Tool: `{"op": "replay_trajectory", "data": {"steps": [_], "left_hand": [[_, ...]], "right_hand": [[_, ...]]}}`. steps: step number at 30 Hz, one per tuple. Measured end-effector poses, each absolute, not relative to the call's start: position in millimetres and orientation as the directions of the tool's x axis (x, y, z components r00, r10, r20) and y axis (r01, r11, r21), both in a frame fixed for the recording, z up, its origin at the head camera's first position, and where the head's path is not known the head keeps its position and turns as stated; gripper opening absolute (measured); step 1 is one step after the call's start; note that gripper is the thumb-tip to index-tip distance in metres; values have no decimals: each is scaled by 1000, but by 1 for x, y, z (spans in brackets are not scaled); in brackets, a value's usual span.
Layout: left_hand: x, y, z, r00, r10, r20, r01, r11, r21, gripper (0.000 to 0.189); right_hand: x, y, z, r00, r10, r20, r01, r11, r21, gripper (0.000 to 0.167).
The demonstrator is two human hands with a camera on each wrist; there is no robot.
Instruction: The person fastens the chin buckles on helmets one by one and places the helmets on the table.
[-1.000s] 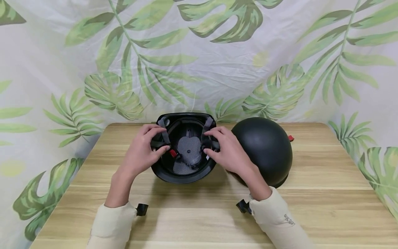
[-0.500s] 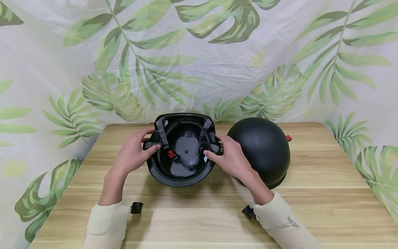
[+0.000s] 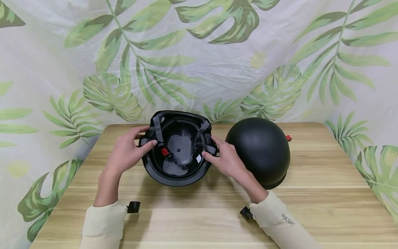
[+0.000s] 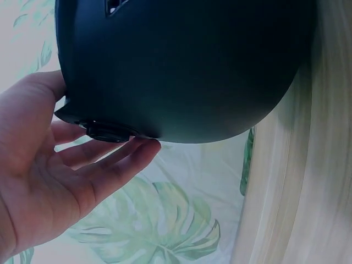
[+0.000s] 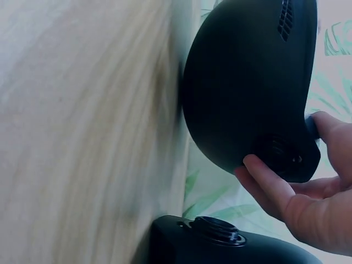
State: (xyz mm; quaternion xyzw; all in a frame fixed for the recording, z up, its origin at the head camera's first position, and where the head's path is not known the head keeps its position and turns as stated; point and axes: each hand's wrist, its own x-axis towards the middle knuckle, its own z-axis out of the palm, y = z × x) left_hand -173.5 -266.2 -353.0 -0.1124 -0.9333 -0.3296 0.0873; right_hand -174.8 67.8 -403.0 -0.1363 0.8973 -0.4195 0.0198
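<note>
A black helmet [image 3: 178, 180] is turned upside down between both hands, its lining, grey straps and red buckle [image 3: 165, 151] facing up. My left hand [image 3: 125, 150] grips its left rim, thumb inside and fingers against the outer shell. On the opposite rim, my right hand [image 3: 228, 157] holds it the same way, thumb over the edge. In the left wrist view the fingers touch the shell [image 4: 181, 82] beside a round side fitting [image 4: 107, 132]. The right wrist view has the fingertips on the shell [image 5: 242, 82] near another fitting.
To the right, a second black helmet [image 3: 258, 152] stands dome up on the wooden table [image 3: 192, 224], close to my right hand. A red tab [image 3: 288, 138] sticks out behind it. A leaf-patterned cloth [image 3: 186, 69] hangs behind the table.
Both hands have moved from the inner straps out to the helmet's rim. The helmet has shifted slightly left and tilted a little. The second helmet stays in place.
</note>
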Motion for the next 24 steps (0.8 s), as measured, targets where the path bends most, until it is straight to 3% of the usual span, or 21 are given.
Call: {"op": "replay_trajectory", "data": {"steps": [9, 19, 24], "left_hand": [[-175, -274, -358, -955, 167, 244, 292, 669, 684, 56], [-170, -286, -353, -971, 224, 84, 211, 638, 740, 65], [-168, -288, -348, -970, 235, 63, 207, 662, 720, 67]], "right_hand": [[-182, 71, -411, -964, -256, 68, -217, 617, -757, 77], [-175, 63, -410, -966, -212, 149, -249, 599, -761, 67], [-175, 59, -413, -960, -211, 183, -273, 583, -765, 61]]}}
